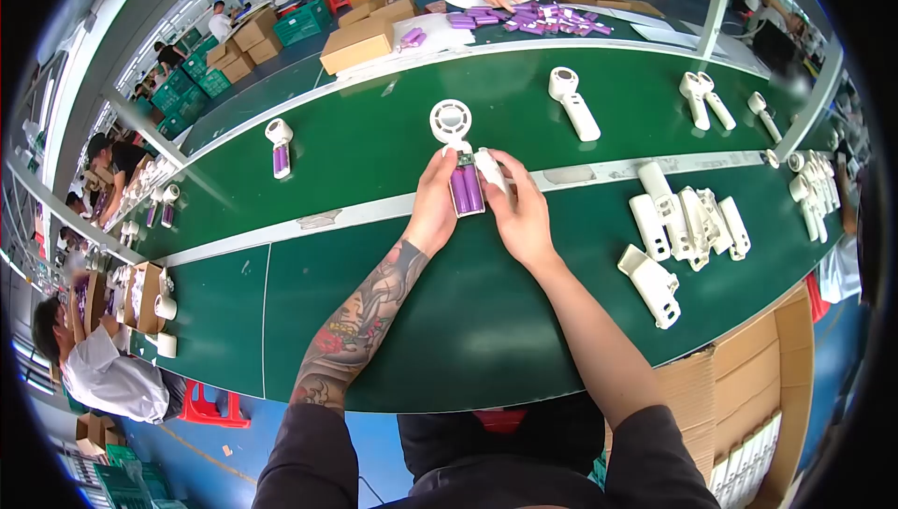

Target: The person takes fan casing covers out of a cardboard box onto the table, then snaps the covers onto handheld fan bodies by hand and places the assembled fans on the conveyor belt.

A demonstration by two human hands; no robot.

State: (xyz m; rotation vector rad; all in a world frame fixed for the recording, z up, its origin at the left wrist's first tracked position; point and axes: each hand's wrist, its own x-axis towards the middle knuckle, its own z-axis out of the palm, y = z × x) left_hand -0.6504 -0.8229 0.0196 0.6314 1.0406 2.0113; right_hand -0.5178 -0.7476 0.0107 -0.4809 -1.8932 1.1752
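My left hand [434, 202] is closed around a white handheld fan [451, 120] with a round head pointing away from me. The fan's handle lies open, and purple battery cells [467, 191] and a bit of green circuit board show inside. In my right hand [520, 213] is a white handle cover [490, 170], tilted beside the open handle; I cannot tell whether the two touch. To the right of my forearm lies a loose pile of white handle shells [690, 224] on the green table.
Along the green conveyor belt [374, 125] lie a fan with bare purple cells [279, 149], a white fan [574, 105] and more fans farther right. Across it, a person handles a purple battery pile [543, 19]. An open cardboard box [748, 359] stands at my right.
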